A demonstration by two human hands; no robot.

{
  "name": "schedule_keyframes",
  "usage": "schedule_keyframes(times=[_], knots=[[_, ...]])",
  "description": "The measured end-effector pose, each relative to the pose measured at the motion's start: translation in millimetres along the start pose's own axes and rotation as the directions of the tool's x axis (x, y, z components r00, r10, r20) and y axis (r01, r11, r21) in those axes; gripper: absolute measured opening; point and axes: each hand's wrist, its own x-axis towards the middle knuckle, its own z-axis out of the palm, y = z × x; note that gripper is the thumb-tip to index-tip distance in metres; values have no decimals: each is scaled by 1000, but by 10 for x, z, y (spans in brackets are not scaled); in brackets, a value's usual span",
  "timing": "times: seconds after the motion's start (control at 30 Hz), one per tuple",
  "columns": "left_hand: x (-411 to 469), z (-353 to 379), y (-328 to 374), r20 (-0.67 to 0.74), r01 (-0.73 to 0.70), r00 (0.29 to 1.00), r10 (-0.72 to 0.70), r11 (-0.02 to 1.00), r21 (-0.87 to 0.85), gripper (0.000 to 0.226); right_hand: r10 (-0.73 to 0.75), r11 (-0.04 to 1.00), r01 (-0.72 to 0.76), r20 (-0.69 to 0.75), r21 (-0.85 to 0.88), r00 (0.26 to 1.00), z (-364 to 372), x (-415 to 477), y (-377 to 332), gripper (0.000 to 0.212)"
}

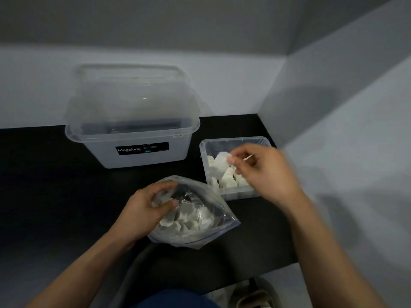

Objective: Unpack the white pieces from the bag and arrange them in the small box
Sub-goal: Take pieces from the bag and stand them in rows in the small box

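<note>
A clear zip bag [200, 227] lies open on the black surface, with several white pieces [191, 218] inside. My left hand [144, 210] grips the bag's open rim at its left side. To the right stands a small clear box [235, 142] with several white pieces [229, 178] lying in it. My right hand [264, 172] hovers over the box, its fingertips pinched on one white piece [221, 160] above the pile. The hand is blurred and hides the box's right side.
A large clear lidded storage bin [133, 132] with a black label stands at the back left. Grey walls close in behind and on the right [344, 130]. The black surface [55, 196] ends near my lap, where a sandal shows on the floor.
</note>
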Motion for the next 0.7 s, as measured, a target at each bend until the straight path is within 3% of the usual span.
schedule_keyframes(times=[0.1, 0.17, 0.27, 0.37, 0.7], knots=[[63, 16, -30, -30, 9, 1000, -9, 1000, 9, 44, -10, 980, -27, -185, -195, 983, -288, 321, 318, 11], [99, 29, -31, -54, 21, 998, -21, 1000, -6, 45, 6, 932, -79, -202, -353, 979, -334, 577, 604, 12], [131, 42, -18, -79, 32, 996, -34, 999, -21, 44, 110, 816, -133, -75, -563, 991, -231, 917, 976, 19], [139, 34, -14, -92, 53, 994, -55, 998, -21, 42, 191, 712, -87, 73, -697, 979, -20, 1107, 1175, 22], [143, -35, -17, -111, 83, 990, -83, 997, -5, 42, 294, 542, 38, 231, -840, 927, 438, 1293, 1394, 37]])
